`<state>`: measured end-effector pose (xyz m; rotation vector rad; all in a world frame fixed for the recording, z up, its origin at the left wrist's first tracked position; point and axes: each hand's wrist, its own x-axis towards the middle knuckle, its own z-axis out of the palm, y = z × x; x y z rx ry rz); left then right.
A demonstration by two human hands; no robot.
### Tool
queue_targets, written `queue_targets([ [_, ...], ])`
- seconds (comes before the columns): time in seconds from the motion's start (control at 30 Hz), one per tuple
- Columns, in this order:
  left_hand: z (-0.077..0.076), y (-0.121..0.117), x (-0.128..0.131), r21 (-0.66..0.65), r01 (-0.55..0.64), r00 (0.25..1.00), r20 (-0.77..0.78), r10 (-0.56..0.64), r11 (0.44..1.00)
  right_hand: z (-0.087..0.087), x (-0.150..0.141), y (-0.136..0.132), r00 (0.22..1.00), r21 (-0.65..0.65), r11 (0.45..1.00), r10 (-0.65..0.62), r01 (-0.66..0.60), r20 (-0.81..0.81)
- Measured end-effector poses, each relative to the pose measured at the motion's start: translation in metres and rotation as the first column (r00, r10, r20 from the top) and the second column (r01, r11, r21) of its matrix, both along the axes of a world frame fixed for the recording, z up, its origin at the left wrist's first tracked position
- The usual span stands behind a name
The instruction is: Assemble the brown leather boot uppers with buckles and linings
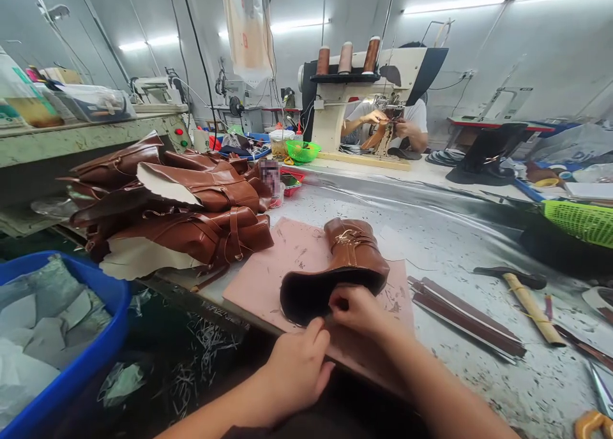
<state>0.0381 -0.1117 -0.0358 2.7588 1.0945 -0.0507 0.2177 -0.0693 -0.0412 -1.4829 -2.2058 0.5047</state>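
A brown leather boot upper (352, 251) with a strap and metal buckle lies on a pink mat (253, 270), its dark open underside towards me. My right hand (361, 310) is closed, finger and thumb pinched at the near edge of that opening. Just below and to the left, my left hand (299, 365) has its fingers curled together, their tips close to the same edge. What lies between the left fingertips is hidden. The two hands are a short gap apart.
Brown boot uppers (191, 203) are piled at left above a blue bin (115, 311) of scraps. Dark strips (467, 318) and a hammer (531, 305) lie at right. Behind stands a sewing machine (330, 123); beyond it, a co-worker's hands (376, 117) hold brown material.
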Motion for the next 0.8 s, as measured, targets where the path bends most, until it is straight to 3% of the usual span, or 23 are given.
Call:
queue_targets([
  [0.17, -0.010, -0.003, -0.008, 0.040, 0.025, 1.000, -0.003, -0.025, 0.999, 0.003, 0.005, -0.011, 0.997, 0.061, 0.995, 0.077, -0.078, 0.018],
  [0.27, -0.008, -0.003, -0.007, 0.063, 0.111, 0.993, -0.049, -0.108, 0.992, -0.001, 0.002, -0.010, 0.993, 0.091, 0.991, 0.095, -0.101, 0.064],
  [0.37, -0.001, -0.002, -0.003, 0.054, 0.152, 0.986, -0.079, -0.147, 0.987, -0.010, -0.005, -0.004, 0.997, 0.129, 0.991, 0.027, -0.037, 0.077],
  [0.53, 0.002, 0.002, 0.004, 0.026, 0.067, 0.995, -0.075, -0.065, 0.997, -0.015, -0.009, 0.000, 0.991, 0.176, 0.977, -0.128, 0.121, 0.031],
  [0.7, -0.004, 0.005, 0.005, 0.015, -0.017, 0.997, -0.081, 0.018, 1.000, -0.011, -0.002, -0.007, 0.998, 0.182, 0.983, -0.027, 0.015, 0.062],
  [0.8, -0.001, 0.006, 0.007, 0.013, 0.036, 0.994, -0.105, -0.034, 0.999, -0.011, -0.003, -0.006, 0.994, 0.161, 0.987, -0.016, -0.002, 0.108],
])
